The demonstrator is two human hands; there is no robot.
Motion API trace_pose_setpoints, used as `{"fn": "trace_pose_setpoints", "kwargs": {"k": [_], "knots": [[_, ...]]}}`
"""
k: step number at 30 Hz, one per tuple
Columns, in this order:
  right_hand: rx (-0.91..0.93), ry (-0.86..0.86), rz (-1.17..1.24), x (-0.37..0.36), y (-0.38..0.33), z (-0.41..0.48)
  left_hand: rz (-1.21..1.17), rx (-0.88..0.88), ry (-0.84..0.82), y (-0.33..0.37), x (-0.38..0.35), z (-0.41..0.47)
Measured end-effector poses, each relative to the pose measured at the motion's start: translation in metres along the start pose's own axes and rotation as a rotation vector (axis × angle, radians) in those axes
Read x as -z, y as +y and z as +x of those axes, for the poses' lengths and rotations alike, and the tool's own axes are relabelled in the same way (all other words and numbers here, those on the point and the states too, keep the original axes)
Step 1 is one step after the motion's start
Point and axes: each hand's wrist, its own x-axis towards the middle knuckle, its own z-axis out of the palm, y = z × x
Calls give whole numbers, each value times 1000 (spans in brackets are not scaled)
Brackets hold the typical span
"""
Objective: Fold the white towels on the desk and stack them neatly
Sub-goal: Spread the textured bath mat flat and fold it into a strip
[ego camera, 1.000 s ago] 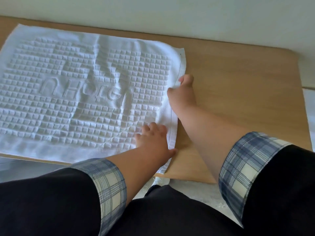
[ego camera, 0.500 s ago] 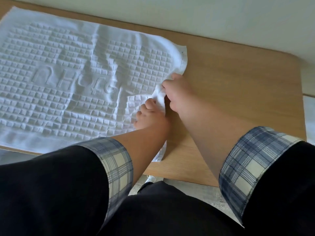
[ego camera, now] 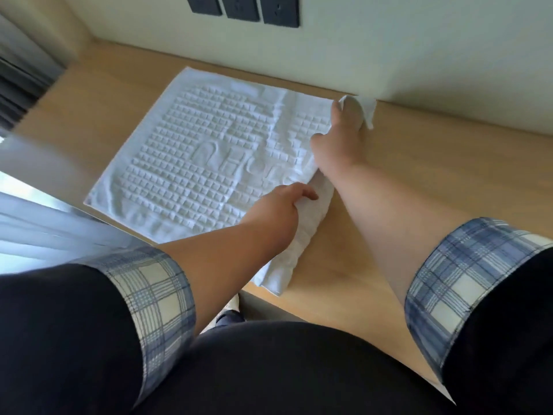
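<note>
White terry, embossed in small squares with lettering across the middle: that is the towel (ego camera: 194,163), and it lies spread on the wooden bench (ego camera: 419,163), almost all of it to the left of both your hands. Only one towel shows in this view, and no folded stack.

Your right hand (ego camera: 338,139) is at the far right corner, close to the wall. Its fingers are curled into the cloth there, with a flap of hem sticking out past them. Your left hand (ego camera: 275,211) grips the same right-hand edge nearer to you, where the cloth is raised and bunched. Below it the near right corner trails down towards the front edge of the bench.

The held edge runs away from you, from the left hand to the right. The towel's long axis runs across that line, out to the free left edge, which is well apart from both hands. By my reading the first fold is just starting, so carry the edge leftwards over the lettering. Your left hand is nearer that edge, so watch that the far corner does not lag.
</note>
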Motion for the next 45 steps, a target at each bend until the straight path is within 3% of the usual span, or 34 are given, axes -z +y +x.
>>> {"fn": "trace_pose_setpoints", "kwargs": {"k": [5,8,14,21,29,33,37,40,43,45], "knots": [[189,73,-15,-38,-54,13,-54,-67,166,-41,45,3],[239,12,3,-74,-91,20,-89,-81,271,-72,77,7],[294,15,-5,-172,-180,46,-243,-33,337,-151,155,33],[274,4,-125,-297,-249,91,-311,66,249,-258,241,90],[153,-410,-183,-382,-234,106,-317,301,-5,-353,257,134],[247,-416,-220,-386,-218,99,-296,342,-16,-378,254,141],[420,-486,-394,-378,-207,87,-34,245,46,-384,247,139],[498,-343,-417,-362,-199,81,338,-29,164,-379,242,133],[484,-191,-468,-340,-181,78,347,-324,-43,-357,234,131],[452,-202,-519,-323,-163,78,401,-399,-188,-339,220,128]]}}
